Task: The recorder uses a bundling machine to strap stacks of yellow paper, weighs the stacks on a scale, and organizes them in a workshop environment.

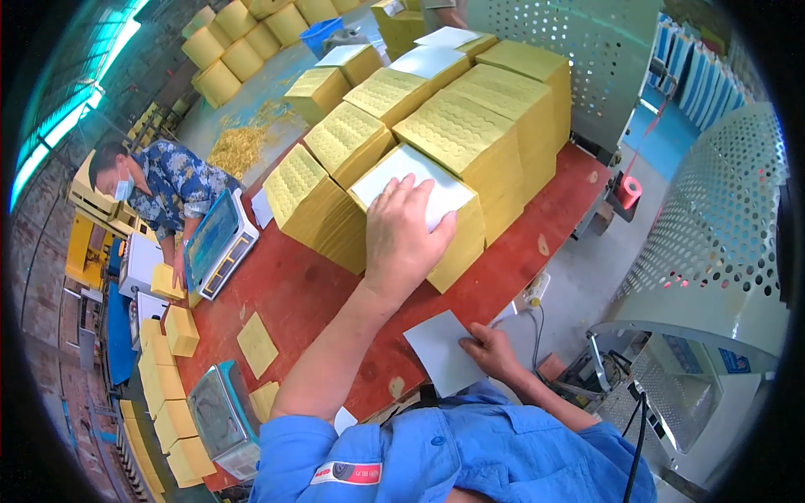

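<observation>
My left hand [404, 230] lies with its fingers spread on a white sheet [457, 199] that tops the nearest stack of yellow paper [463, 258]. My right hand [493, 350], low and close to my body, pinches the edge of a grey-white sheet of card [444, 352] between thumb and fingers. Beside the left hand stands another tall stack of yellow paper [314, 205] with an embossed wavy pattern on top. More such stacks [461, 126] fill the block behind, some topped with white sheets [429, 60].
The stacks stand on a red table [293, 289]. A digital scale [220, 243] sits at its left, near a co-worker [168, 189] handling yellow paper. A second scale [222, 411], small yellow bundles [172, 419] and a loose yellow sheet [257, 344] lie nearer. Perforated metal machine guards [713, 218] stand right.
</observation>
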Demonstrator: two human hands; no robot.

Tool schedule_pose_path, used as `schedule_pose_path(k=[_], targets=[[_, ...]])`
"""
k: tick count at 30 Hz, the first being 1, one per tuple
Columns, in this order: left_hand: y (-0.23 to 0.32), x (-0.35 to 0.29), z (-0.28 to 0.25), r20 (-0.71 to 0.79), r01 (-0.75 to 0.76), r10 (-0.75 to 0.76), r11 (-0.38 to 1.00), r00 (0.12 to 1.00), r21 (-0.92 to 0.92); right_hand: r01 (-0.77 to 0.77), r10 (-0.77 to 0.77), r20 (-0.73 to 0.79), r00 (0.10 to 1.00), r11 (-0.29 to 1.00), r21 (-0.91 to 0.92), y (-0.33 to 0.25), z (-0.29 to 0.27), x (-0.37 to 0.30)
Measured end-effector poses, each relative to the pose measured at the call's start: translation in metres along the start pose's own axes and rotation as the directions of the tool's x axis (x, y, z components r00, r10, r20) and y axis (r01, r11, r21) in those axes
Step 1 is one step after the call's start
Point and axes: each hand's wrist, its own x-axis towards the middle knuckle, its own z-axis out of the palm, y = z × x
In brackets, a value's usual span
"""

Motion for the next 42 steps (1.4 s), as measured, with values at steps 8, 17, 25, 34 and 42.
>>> schedule_pose_path(k=[8, 17, 25, 34, 42], targets=[[-0.014, 0.014, -0.015, 0.033, -0.015, 0.018, 0.997, 0.999, -0.07, -0.071, 0.043, 0.059, 0.997, 0.743, 0.666, 0.005, -0.051, 0.003], [-0.047, 0.021, 0.034, 0.016, 0.0, -0.003, 0.98, 1.0, 0.197, 0.312, -0.202, -0.265, 0.943, 0.816, 0.486, -0.008, -0.06, 0.095], [-0.044, 0.021, 0.013, 0.197, 0.135, -0.142, 0.99, 0.97, 0.046, 0.374, -0.316, -0.341, 0.885, 0.92, 0.118, -0.009, -0.057, 0.1], [-0.024, -0.097, -0.076, 0.327, -0.16, 0.23, 0.961, 0.916, -0.226, -0.073, 0.085, 0.024, 0.996, 0.627, 0.775, 0.021, 0.0, -0.039], [-0.024, -0.137, -0.11, 0.334, -0.302, 0.378, 0.918, 0.864, -0.258, -0.137, 0.378, 0.025, 0.926, 0.275, 0.952, 0.012, 0.075, -0.061]])
